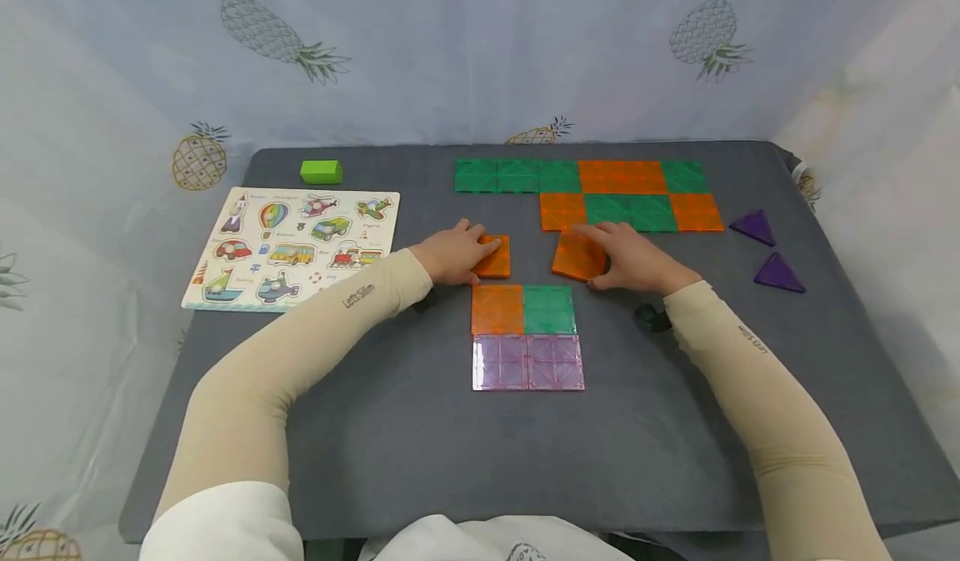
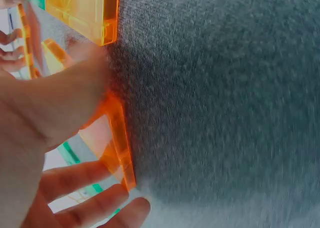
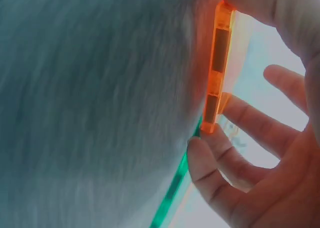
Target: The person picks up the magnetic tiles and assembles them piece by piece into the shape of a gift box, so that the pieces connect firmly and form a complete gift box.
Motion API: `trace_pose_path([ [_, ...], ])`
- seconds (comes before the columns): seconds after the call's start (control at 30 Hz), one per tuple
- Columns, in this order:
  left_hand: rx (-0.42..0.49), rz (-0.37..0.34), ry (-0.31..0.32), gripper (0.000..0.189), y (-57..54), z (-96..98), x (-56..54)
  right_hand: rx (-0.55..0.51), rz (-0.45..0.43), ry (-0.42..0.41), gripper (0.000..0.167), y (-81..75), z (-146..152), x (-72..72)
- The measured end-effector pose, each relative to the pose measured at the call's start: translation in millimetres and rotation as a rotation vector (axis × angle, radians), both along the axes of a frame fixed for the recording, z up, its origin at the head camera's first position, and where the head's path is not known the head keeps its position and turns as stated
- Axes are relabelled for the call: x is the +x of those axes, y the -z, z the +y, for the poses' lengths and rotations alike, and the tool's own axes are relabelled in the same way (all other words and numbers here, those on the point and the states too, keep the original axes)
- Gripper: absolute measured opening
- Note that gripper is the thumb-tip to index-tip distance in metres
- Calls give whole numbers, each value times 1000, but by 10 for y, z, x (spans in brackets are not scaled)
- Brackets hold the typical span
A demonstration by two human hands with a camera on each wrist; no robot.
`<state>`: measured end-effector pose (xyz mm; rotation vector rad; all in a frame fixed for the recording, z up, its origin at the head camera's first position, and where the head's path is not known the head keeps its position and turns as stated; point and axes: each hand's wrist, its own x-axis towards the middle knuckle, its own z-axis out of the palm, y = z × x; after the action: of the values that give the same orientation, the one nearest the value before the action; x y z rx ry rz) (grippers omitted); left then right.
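Head view shows the fingers of your left hand [image 1: 453, 255] gripping the left orange tile [image 1: 496, 262] and your right hand [image 1: 633, 259] the skewed orange tile [image 1: 577, 257], near the desk's [image 1: 660, 444] centre, where a hasty turn could jostle the tile rows [image 1: 600, 204] toward the far edge.

Head view looks down; wrist views share its orange tiles [image 1: 576, 256], closer.

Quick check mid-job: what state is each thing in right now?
Left hand: gripping
Left orange tile: held
Right hand: gripping
Right orange tile: held, askew
Orange-green pair: flat, edges meeting
Lilac pair: flat, edges meeting
Rear tile rows: flat, edges meeting
Purple triangles: loose, apart
Puzzle board: flat, pictures up
Green block: untouched
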<state>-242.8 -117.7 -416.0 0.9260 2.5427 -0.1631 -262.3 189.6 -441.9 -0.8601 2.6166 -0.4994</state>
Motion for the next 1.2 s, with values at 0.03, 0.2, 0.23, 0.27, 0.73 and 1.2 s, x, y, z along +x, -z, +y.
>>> trace_pose_path([
  [0.03, 16, -5, -1, 65, 9, 1, 8, -5, 1, -13, 85, 8, -38, 4],
  [0.2, 92, -34, -24, 71, 51, 44, 75, -28, 0, -102, 79, 33, -189, 17],
  [0.23, 99, -36, -29, 76, 62, 58, 96, -29, 2, -118, 77, 34, -206, 23],
  [0.27, 102, -35, -35, 81, 74, 68, 120, -33, -3, -130, 75, 33, -216, 31],
  [0.73, 167, -121, -124, 101, 168, 144, 254, -79, -10, -133, 69, 77, -444, 257],
  [1.2, 128, 43, -123, 80, -73, 671, -209, 149, 137, 218, 80, -22, -97, -316],
])
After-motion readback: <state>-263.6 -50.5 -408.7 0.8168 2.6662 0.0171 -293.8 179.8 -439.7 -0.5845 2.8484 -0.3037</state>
